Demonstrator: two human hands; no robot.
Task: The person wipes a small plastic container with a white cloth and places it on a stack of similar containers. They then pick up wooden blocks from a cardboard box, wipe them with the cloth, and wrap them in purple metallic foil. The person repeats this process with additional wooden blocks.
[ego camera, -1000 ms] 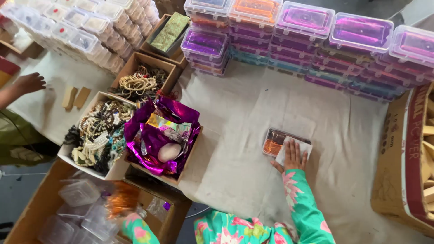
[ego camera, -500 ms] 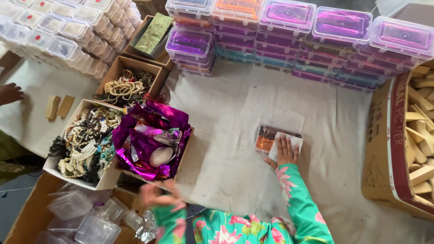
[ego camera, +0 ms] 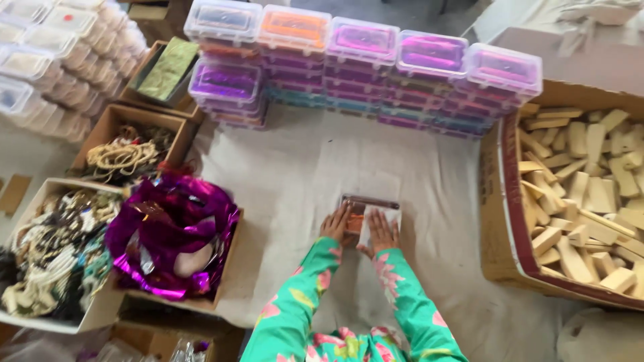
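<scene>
On cloth, flat clear plastic box (ego camera: 369, 208)

The sleeves (ego camera: 402, 295) were bright green with pink flowers; the small clear box (ego camera: 369, 208) under the hands showed orange and brown inside, with a white patch at its 4 o'clock; the cloth (ego camera: 302, 167) was off-white; at 12 o'clock the stacked boxes (ego camera: 362, 60) held purple, orange and magenta; at 9 o'clock the foil (ego camera: 168, 234) shone metallic purple; at 3 o'clock the wooden blocks (ego camera: 583, 194) were pale tan in a brown carton (ego camera: 500, 201) with a dark red band.
</scene>
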